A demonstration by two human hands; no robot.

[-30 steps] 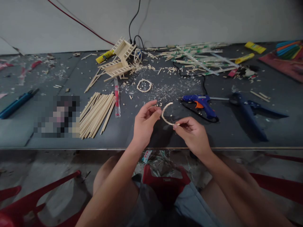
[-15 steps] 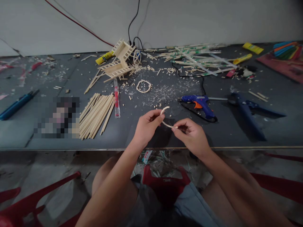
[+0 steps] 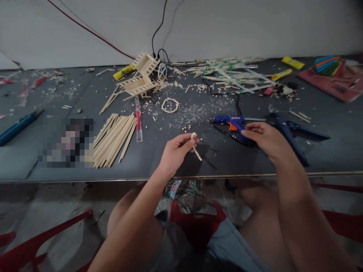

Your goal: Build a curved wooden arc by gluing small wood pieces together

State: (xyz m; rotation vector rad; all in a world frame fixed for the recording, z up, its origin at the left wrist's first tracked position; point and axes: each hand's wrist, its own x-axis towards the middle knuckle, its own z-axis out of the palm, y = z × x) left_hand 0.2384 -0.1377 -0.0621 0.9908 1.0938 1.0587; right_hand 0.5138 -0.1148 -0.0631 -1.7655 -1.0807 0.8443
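Observation:
My left hand (image 3: 176, 153) is closed, pinching a thin curved strip of small pale wooden pieces (image 3: 197, 153) between thumb and fingers. The strip hangs above the table near its front edge, one end pointing down toward me. My right hand (image 3: 265, 138) is at the handle end of a blue glue gun (image 3: 231, 120) with an orange trigger. Its fingers are apart and partly cover the handle; whether they touch it I cannot tell. Behind my left hand a ring of the same wooden pieces (image 3: 170, 105) lies flat on the table.
A bundle of wooden sticks (image 3: 115, 139) lies to the left, beside a red-and-clear wrapper (image 3: 138, 120). A small wooden stair model (image 3: 141, 81) stands at the back. Blue cutters (image 3: 292, 132) lie right of the glue gun. Wrapped sticks (image 3: 227, 71) and scraps cover the back.
My right hand has let go of the curved strip and moved right to the glue gun. The strip has turned in my left hand, its free end now pointing downward. The view has shifted slightly.

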